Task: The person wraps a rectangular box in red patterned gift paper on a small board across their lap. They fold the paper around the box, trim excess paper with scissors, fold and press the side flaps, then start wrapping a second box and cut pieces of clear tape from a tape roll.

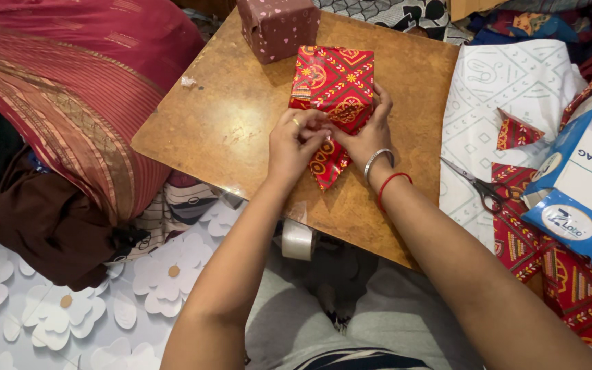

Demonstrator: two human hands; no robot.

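- Wrapped parcel (334, 85): on the board (227, 116), right of its centre.
- Second wrapped box (277, 26): on the board's far edge, just behind the parcel.
- Left hand (296, 140), right hand (368, 133): at the parcel's near end, touching it.
- Tape roll (298, 240): below the board's near edge.
- Scissors (477, 183): right of the board, on paper sheets (515, 82).
- Carton (584, 185): right of the scissors.
- Folded cloth (70, 103): left of the board.

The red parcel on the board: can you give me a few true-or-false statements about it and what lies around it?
1. Both hands, left and right, touch the red parcel. True.
2. The scissors lie on the board. False: they lie on white paper to the right of it.
3. A second parcel, with hearts, stands behind the red one. True.
4. The tape roll sits on top of the red parcel. False: it is below the board's near edge.
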